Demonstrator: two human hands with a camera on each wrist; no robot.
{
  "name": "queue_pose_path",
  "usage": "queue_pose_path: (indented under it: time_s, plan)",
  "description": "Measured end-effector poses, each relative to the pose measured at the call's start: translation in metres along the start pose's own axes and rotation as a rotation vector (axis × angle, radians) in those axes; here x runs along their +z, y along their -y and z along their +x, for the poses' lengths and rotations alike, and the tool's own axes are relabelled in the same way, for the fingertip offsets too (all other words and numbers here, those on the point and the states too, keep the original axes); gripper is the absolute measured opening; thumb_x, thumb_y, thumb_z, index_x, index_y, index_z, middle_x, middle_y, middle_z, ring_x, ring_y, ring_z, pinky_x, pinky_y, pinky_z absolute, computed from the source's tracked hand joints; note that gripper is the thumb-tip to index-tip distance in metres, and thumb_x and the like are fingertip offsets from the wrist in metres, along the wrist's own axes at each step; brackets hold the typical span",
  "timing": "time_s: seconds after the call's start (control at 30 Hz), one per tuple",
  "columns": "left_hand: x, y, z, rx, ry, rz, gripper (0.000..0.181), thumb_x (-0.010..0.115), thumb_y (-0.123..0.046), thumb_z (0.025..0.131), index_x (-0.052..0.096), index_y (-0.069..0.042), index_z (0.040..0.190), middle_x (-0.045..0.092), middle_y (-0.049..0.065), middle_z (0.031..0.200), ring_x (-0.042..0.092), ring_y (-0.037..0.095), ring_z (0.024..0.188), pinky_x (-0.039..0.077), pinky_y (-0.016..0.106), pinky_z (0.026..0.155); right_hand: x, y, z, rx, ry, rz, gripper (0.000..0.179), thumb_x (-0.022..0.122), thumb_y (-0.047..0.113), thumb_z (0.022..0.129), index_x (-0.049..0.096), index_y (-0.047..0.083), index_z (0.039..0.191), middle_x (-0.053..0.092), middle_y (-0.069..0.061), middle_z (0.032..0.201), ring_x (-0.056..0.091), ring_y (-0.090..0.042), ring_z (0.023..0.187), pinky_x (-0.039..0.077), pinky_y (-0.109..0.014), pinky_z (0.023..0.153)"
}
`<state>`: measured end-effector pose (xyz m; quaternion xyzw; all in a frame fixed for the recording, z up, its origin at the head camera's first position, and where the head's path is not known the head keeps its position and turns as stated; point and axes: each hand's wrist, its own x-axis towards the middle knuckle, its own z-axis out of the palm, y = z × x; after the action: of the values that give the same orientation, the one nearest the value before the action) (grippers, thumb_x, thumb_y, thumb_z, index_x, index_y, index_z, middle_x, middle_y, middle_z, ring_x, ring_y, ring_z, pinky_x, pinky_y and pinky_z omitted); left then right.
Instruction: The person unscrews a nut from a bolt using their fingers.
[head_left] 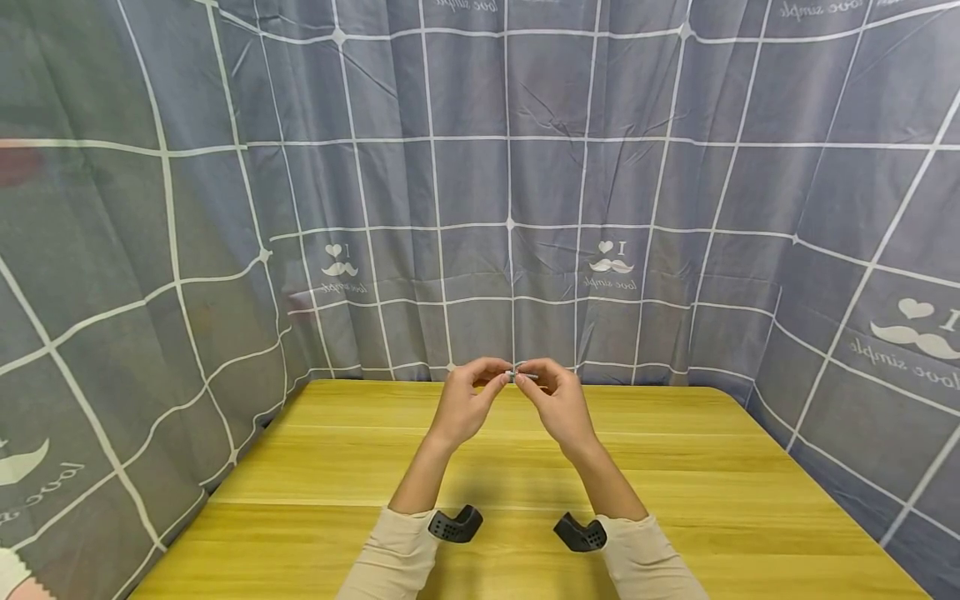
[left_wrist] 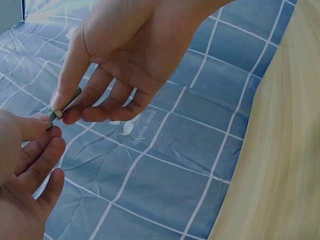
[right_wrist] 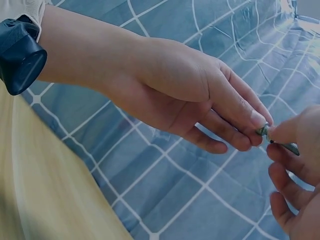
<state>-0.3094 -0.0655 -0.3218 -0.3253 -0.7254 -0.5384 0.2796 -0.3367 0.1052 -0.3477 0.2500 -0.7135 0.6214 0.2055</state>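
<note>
Both hands meet in front of me, above the table's far edge, at a small metal bolt (head_left: 532, 376) with a threaded shank. In the left wrist view the left hand (left_wrist: 27, 165) pinches one end of the bolt between thumb and fingertips. From above, the right hand (left_wrist: 132, 55) pinches around the nut (left_wrist: 59, 114) on the bolt with thumb and index finger; its other fingers are loosely bent. The shank sticks out past the right fingertips in the right wrist view, where the left hand (right_wrist: 175, 85) reaches in opposite the right hand (right_wrist: 305, 150). Fingertips partly cover the bolt.
A yellow wood-grain table (head_left: 375, 467) lies beneath the forearms. Grey curtains (head_left: 472, 183) with white grid lines hang behind it and at both sides. Black wrist-worn devices (head_left: 456, 525) sit on the inner side of each cuff. Part of a pale sleeve shows at the lower left corner.
</note>
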Motion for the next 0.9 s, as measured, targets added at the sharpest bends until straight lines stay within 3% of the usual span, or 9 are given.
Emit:
queue_pose_path:
  time_s: [0.17,0.33,0.63,0.9]
  plan:
    - [-0.0006,-0.0011,0.0006,0.004,0.002,-0.006,0.012,0.064,0.009,0.098,0.071,0.013,0.107,0.073,0.023,0.102,0.069,0.041,0.092,0.055,0.057,0.084,0.0006,0.0012,0.0003,-0.003,-0.005,-0.002,0.021,0.07,0.007,0.1,0.068,-0.001,0.119,0.069,-0.014,0.115,0.065,-0.029,0.105,0.052,-0.041,0.092]
    - [-0.0003,-0.0012,0.001,-0.001,0.004,-0.001,0.011,0.065,0.008,0.098,0.071,0.012,0.106,0.073,0.023,0.101,0.069,0.039,0.09,0.056,0.053,0.083,0.0009,0.0017,-0.0001,0.013,-0.015,-0.007,0.017,0.068,0.012,0.103,0.073,0.001,0.113,0.071,-0.012,0.111,0.067,-0.032,0.102,0.052,-0.041,0.093]
    - [-0.0005,-0.0017,0.0009,0.003,0.004,-0.006,0.012,0.064,0.008,0.098,0.07,0.014,0.107,0.072,0.024,0.101,0.069,0.04,0.09,0.055,0.058,0.084,0.0017,0.0014,-0.0002,-0.003,-0.008,0.002,0.021,0.07,0.01,0.1,0.069,0.001,0.12,0.07,-0.014,0.117,0.067,-0.029,0.104,0.053,-0.039,0.091]
    - [0.0,-0.0007,0.0009,-0.003,0.006,0.005,0.012,0.064,0.007,0.099,0.072,0.012,0.107,0.073,0.022,0.1,0.069,0.038,0.091,0.055,0.056,0.085,0.0026,0.001,0.0003,-0.025,0.003,-0.014,0.014,0.069,0.008,0.101,0.074,0.001,0.113,0.071,-0.011,0.111,0.068,-0.027,0.1,0.054,-0.042,0.092]
